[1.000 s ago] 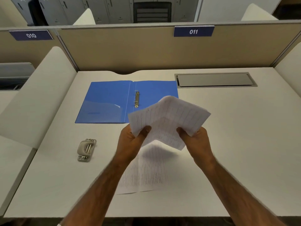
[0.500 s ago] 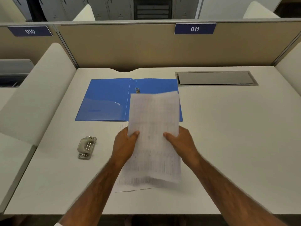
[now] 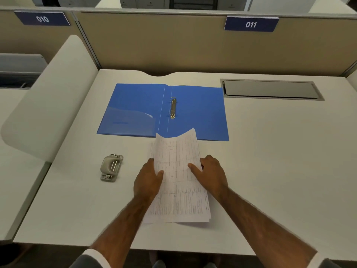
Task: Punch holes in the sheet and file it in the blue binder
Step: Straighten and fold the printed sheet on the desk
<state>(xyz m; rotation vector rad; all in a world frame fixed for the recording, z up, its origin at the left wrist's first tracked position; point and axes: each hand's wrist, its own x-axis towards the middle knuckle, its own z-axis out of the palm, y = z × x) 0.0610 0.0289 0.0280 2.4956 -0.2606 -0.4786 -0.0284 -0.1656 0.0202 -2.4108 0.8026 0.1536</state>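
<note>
While both hands (image 3: 147,182) (image 3: 212,175) pinch the sheet (image 3: 179,194), thumbs on top

You face a white counter (image 3: 270,180). Along the counter's far edge stands a tan partition (image 3: 154,45) with blue labels 010 (image 3: 42,19) and 011 (image 3: 251,24). A grey hatch (image 3: 270,89) is sunk in the counter's far right. A rounded white divider (image 3: 50,97) closes the counter's left side.

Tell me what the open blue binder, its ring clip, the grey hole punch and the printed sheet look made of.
Open blue binder: thin plastic, seemingly; smooth sheen, clear pocket inside. Ring clip: shiny brass-toned metal. Grey hole punch: probably matte painted metal or plastic, bare metal hinge. Printed white sheet: paper; its far edge curls.
</note>
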